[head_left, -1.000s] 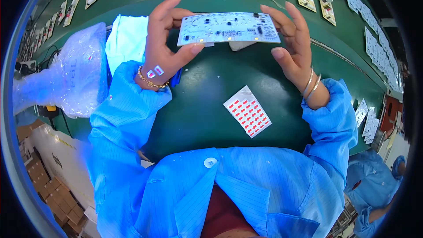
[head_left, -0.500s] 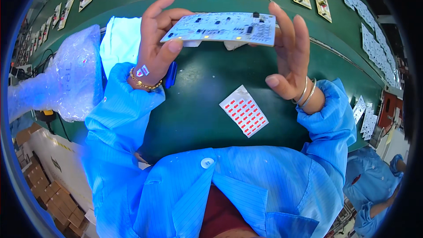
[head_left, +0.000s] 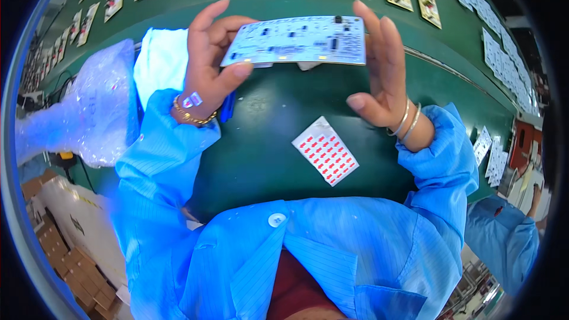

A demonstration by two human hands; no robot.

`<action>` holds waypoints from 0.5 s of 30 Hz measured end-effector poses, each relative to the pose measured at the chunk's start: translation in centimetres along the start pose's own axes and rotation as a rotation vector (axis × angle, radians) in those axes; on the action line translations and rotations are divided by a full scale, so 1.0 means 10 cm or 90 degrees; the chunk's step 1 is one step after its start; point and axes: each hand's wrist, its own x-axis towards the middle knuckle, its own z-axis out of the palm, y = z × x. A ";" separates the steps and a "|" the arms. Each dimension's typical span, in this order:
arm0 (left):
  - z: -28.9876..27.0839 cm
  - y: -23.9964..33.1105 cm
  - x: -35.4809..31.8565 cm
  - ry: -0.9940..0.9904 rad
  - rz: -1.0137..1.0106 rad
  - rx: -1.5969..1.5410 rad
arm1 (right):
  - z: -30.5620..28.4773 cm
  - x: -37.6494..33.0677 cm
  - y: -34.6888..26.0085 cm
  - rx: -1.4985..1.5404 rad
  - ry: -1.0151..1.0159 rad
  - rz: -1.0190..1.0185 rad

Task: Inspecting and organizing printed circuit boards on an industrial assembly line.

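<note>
Both hands hold the board [head_left: 299, 41] up above the green surface [head_left: 267, 118], toward its far edge. The left hand [head_left: 210, 62] pinches the board's left end between thumb and fingers; the right hand [head_left: 382, 68] presses flat, nearly straight fingers against its right end. A sticker sheet [head_left: 325, 150] lies untouched near the near edge. The board looks mid-inspection; no sticker seems picked yet.

One head-worn fisheye view, angled steeply down, close over raised hands and the green worktop [head_left: 267, 118].
</note>
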 end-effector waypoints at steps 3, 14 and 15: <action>0.00 0.01 -0.01 0.034 0.070 0.085 | 0.03 0.01 0.02 0.035 0.021 0.092; -0.06 0.00 -0.06 0.030 0.264 0.293 | 0.04 0.05 0.05 0.029 -0.031 0.188; -0.06 0.01 -0.04 0.015 0.267 0.295 | 0.03 0.06 0.04 0.031 -0.041 0.194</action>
